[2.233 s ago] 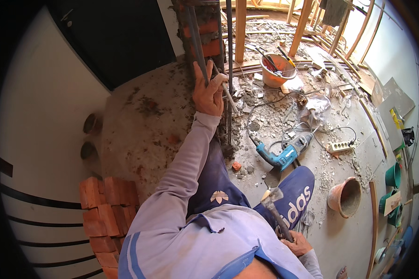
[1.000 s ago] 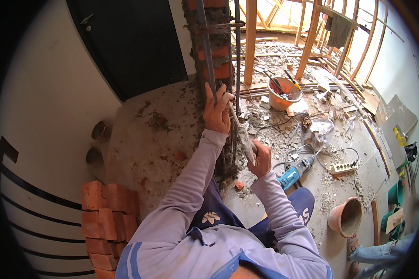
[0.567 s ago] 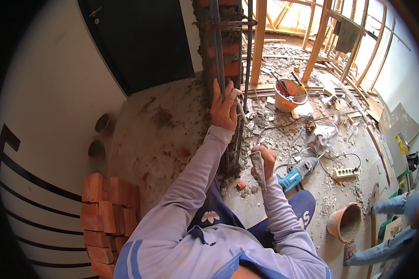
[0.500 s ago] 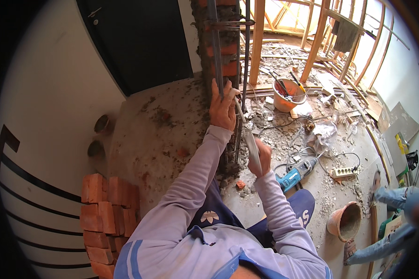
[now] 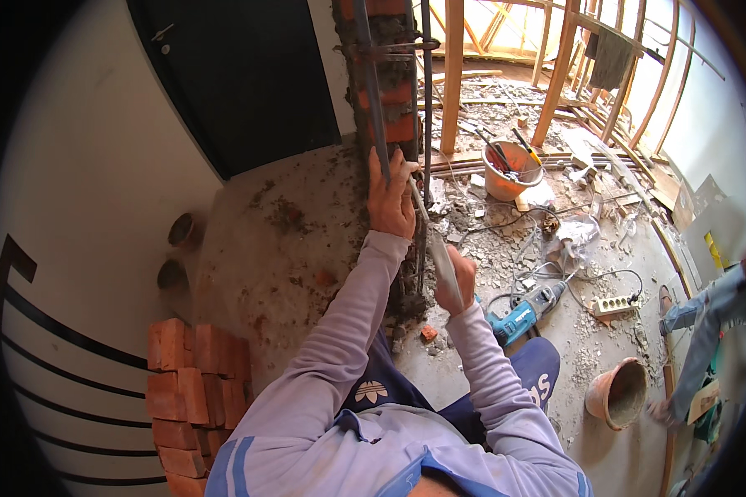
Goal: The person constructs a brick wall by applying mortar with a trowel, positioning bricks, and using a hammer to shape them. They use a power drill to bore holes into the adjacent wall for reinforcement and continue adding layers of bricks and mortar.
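Observation:
My left hand (image 5: 392, 199) is closed around a thin pale chisel-like rod (image 5: 419, 199), its fingers against the grey vertical bars (image 5: 371, 99) of a mortar-smeared brick column (image 5: 389, 124). The rod slopes down and toward me; its far tip is hidden by my fingers and the column. My right hand (image 5: 460, 277) grips a hammer (image 5: 443, 269), smeared by motion, just below the rod's near end. A blue rotary drill (image 5: 522, 315) lies on the floor beyond my right forearm, near a small broken brick piece (image 5: 428, 333).
Stacked bricks (image 5: 174, 389) stand at lower left, before a dark door (image 5: 232, 74). Rubble, cables, a power strip (image 5: 613, 304), a bucket of tools (image 5: 501, 174) and another bucket (image 5: 605, 393) occupy the right floor. Timber posts (image 5: 452, 74) stand behind. A co-worker's legs (image 5: 696, 348) are at right.
The hammer has risen from low by my thigh and swung back and forth near the rod's end. My left hand stays at the column. A co-worker has stepped in at the right.

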`<state>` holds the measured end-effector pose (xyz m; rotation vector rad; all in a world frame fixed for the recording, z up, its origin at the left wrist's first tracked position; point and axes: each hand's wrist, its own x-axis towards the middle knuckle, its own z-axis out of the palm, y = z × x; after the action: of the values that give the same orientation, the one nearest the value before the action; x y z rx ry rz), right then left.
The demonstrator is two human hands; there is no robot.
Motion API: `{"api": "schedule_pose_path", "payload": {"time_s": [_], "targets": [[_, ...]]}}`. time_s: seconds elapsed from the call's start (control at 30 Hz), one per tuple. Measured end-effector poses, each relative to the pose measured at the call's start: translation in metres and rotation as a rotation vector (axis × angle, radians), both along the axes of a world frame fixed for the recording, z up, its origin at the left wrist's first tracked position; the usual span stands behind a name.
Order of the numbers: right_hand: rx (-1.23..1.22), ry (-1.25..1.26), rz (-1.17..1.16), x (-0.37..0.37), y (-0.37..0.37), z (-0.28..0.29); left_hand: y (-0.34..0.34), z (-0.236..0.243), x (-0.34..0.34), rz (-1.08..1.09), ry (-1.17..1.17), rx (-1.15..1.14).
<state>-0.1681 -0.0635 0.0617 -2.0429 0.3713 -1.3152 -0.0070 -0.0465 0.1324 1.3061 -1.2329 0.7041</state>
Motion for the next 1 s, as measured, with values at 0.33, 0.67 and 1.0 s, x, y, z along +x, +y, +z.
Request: {"api": "schedule_pose_path", "payload": {"time_s": [0.33,0.67,1.0], "targets": [[0.071,0.055,0.005,0.003,0.002,0.005,0.003,-0.001,0.005,0.035,-0.036,0.021],[-0.066,-0.033,0.029,-0.001,0.000,0.002,0.000,0.002,-0.001,-0.028,0.022,0.025],[-0.116,-0.109,0.110,-0.001,-0.007,0.001,-0.001,0.001,-0.006,-0.003,0.030,0.021]]}}
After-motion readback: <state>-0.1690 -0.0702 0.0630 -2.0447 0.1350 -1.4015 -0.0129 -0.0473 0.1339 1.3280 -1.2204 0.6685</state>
